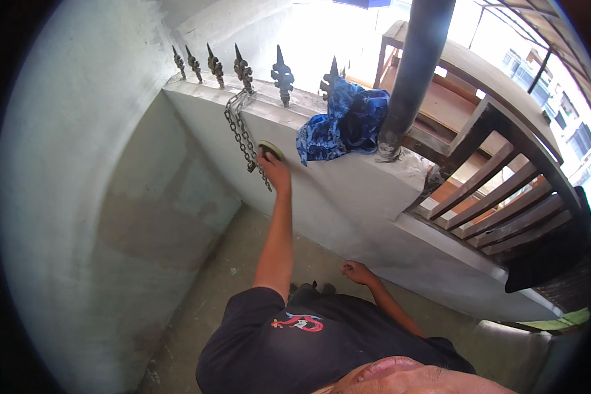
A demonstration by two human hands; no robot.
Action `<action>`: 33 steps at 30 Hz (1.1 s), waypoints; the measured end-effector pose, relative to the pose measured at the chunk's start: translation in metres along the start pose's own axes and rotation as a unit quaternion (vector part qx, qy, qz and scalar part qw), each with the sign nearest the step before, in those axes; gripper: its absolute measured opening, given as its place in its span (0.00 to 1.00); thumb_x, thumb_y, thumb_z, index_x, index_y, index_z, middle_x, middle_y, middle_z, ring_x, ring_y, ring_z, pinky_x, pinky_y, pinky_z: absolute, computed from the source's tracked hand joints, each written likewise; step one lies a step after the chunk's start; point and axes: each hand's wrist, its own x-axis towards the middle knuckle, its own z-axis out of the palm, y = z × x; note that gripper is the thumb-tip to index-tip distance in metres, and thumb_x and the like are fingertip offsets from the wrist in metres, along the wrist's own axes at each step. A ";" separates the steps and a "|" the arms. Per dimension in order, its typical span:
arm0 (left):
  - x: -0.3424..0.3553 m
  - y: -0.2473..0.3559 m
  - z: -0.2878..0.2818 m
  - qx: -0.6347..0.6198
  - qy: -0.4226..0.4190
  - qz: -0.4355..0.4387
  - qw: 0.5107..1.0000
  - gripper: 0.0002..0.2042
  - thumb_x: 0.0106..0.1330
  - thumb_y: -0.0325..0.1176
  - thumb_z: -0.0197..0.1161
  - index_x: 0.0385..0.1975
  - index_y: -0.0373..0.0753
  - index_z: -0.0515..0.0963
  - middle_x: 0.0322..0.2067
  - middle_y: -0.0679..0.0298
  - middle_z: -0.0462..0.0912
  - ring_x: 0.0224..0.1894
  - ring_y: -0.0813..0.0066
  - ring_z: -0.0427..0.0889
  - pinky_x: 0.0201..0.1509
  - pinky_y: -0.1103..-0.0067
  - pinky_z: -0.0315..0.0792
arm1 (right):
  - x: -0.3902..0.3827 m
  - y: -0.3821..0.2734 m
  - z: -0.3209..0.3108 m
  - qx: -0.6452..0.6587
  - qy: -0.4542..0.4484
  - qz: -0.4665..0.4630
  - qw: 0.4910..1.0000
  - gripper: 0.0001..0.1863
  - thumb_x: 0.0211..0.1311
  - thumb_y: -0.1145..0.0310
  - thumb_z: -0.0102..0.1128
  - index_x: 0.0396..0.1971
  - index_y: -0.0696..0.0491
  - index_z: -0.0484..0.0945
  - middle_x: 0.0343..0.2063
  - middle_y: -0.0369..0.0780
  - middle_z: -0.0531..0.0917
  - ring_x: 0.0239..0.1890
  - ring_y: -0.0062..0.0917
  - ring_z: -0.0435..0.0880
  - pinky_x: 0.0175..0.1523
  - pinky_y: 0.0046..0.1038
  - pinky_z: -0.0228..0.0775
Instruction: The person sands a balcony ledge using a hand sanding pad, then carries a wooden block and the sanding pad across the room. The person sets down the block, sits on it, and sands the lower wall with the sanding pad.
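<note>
My left hand (pixel 272 164) grips a round olive-and-black pad (pixel 271 148), held against the pale low wall (pixel 328 197) just beside a hanging metal chain (pixel 233 125). The chain hangs from near the dark spearhead spikes (pixel 241 69) along the wall's top, close by my left fingers. My right hand (pixel 354 270) is lower, in front of the same wall at waist height, with its fingers curled; whatever it holds, if anything, is too small to make out.
A crumpled blue camouflage cloth (pixel 348 121) drapes over the wall top beside a dark metal post (pixel 417 59). A slatted dark railing (pixel 499 190) and a wooden bench (pixel 473 79) stand at the right. A pale wall (pixel 59 197) rises at the left above the concrete floor (pixel 217 276).
</note>
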 end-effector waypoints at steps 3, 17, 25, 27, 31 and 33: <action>0.005 0.002 0.004 -0.032 0.042 0.038 0.998 0.17 0.78 0.33 0.43 0.59 0.28 0.62 0.57 0.37 0.72 0.59 0.42 0.73 0.62 0.63 0.68 | -0.007 0.005 -0.001 0.016 0.031 0.009 0.999 0.22 0.66 0.51 0.59 0.44 0.56 0.81 0.36 0.43 0.86 0.39 0.29 0.84 0.47 0.32 0.75; -0.019 -0.001 0.000 -0.038 -0.001 -0.015 0.999 0.19 0.78 0.39 0.47 0.59 0.30 0.64 0.55 0.42 0.74 0.58 0.49 0.75 0.62 0.66 0.68 | -0.006 0.012 -0.013 0.034 0.024 0.033 0.999 0.20 0.69 0.54 0.58 0.45 0.57 0.79 0.35 0.40 0.86 0.33 0.24 0.84 0.44 0.30 0.76; -0.015 -0.023 -0.003 -0.056 -0.040 -0.018 0.997 0.19 0.78 0.39 0.48 0.58 0.30 0.64 0.54 0.45 0.74 0.58 0.53 0.74 0.63 0.68 0.66 | -0.004 0.008 -0.016 0.041 0.009 0.048 0.998 0.20 0.68 0.53 0.58 0.45 0.57 0.79 0.36 0.41 0.87 0.34 0.25 0.84 0.43 0.29 0.76; -0.005 -0.026 -0.004 -0.061 -0.013 0.001 0.998 0.19 0.77 0.40 0.49 0.58 0.29 0.64 0.54 0.45 0.74 0.58 0.54 0.74 0.63 0.69 0.66 | -0.007 0.007 -0.016 -0.003 0.030 0.019 0.999 0.21 0.69 0.53 0.58 0.46 0.57 0.79 0.36 0.41 0.87 0.34 0.25 0.85 0.43 0.29 0.76; -0.016 -0.026 -0.003 -0.064 -0.064 -0.032 0.995 0.20 0.78 0.40 0.48 0.58 0.29 0.64 0.55 0.46 0.73 0.56 0.54 0.75 0.62 0.68 0.67 | -0.006 0.007 -0.016 0.000 0.031 0.058 0.998 0.20 0.69 0.54 0.57 0.46 0.58 0.78 0.35 0.42 0.86 0.34 0.26 0.85 0.43 0.29 0.76; -0.026 -0.023 -0.004 -0.085 -0.120 -0.100 0.984 0.20 0.78 0.41 0.48 0.58 0.29 0.65 0.56 0.46 0.74 0.55 0.55 0.76 0.62 0.69 0.68 | -0.006 0.010 -0.013 0.043 0.035 0.036 0.998 0.20 0.69 0.54 0.57 0.45 0.58 0.78 0.35 0.41 0.86 0.34 0.26 0.85 0.42 0.29 0.76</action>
